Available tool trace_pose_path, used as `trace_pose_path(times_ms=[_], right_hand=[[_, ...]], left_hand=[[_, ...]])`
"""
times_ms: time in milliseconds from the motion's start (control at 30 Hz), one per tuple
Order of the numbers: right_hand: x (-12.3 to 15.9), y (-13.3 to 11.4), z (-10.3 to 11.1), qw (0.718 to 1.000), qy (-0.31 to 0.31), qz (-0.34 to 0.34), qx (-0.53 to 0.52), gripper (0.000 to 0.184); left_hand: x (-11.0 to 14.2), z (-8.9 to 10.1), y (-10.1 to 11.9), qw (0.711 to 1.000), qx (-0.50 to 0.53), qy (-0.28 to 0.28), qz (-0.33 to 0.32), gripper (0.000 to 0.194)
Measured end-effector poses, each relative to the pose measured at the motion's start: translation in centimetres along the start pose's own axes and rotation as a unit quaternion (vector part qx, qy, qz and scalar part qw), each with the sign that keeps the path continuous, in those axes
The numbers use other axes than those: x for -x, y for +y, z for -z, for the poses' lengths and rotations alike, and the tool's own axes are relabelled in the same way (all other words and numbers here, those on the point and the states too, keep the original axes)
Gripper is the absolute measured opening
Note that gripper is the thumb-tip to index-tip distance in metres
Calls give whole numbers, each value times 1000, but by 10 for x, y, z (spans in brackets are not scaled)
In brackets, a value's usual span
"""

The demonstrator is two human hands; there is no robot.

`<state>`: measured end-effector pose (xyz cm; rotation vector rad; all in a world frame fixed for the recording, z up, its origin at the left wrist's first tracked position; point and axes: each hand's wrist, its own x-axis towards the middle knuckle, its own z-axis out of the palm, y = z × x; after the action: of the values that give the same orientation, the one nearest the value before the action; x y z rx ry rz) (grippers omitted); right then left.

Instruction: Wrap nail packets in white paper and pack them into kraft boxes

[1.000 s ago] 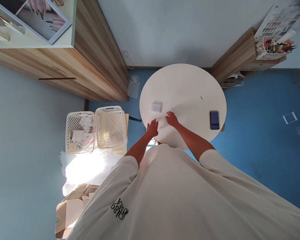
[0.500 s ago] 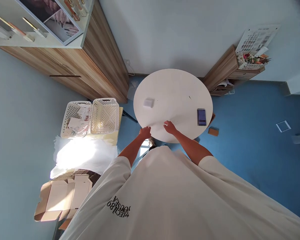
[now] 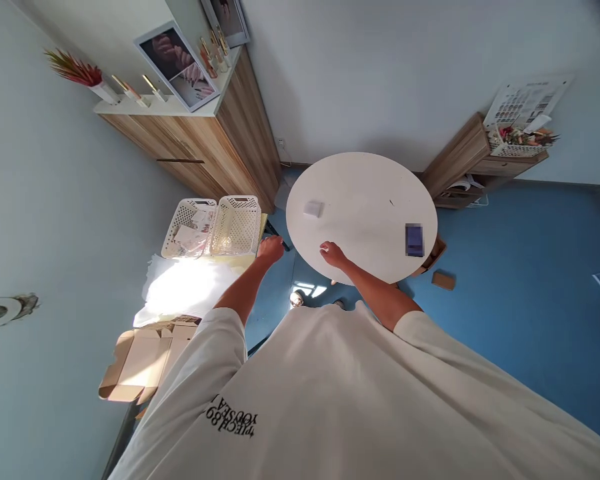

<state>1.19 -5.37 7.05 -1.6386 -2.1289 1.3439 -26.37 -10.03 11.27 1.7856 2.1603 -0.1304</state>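
My right hand point(image 3: 331, 254) rests on the near left part of the round white table point(image 3: 365, 180), its fingers curled over a small whitish bit that I cannot make out. My left hand point(image 3: 271, 248) hangs off the table's left edge above the blue floor, close to the white baskets, with the fingers curled in and nothing visible in them. On the table lie a small white box point(image 3: 312, 209) beyond my right hand and a dark phone point(image 3: 414, 240) near the right edge.
Two white mesh baskets point(image 3: 237, 225) stand on the floor to the left, one with papers in it. An open cardboard box point(image 3: 140, 363) lies nearer. A wooden cabinet point(image 3: 230, 153) and a low wooden shelf point(image 3: 460, 163) flank the table. A small brown box point(image 3: 443, 280) lies on the floor.
My left hand has left the table's front edge and moved left toward the baskets. My right hand stays on the table. The view has swung left and tilted up.
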Motion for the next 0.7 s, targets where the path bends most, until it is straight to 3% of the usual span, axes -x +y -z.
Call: trace_pose_path(times_ms=[133,267,400,533,700], right_hand=[[-16,-25,-13,1000,12,9,-6,27],[-32,-54,-37,999,18,22,-18,28],[-42,-77,-63,999,9,23,-32,28],[-46,-93,-81,999,-7,11,-41,28],[-48,-107,-93,999,-16,-8,-26,30]], left_hand=[[-8,21,-47,999,-8,11,30,41],[-17,31,-100,999,-17,7,49,42],[-28,27,-143,995,-43,-81,34,39],[-37,17,-165,985,-68,-156,-38,29],[-42,9,-171,981,-82,-165,-66,25]])
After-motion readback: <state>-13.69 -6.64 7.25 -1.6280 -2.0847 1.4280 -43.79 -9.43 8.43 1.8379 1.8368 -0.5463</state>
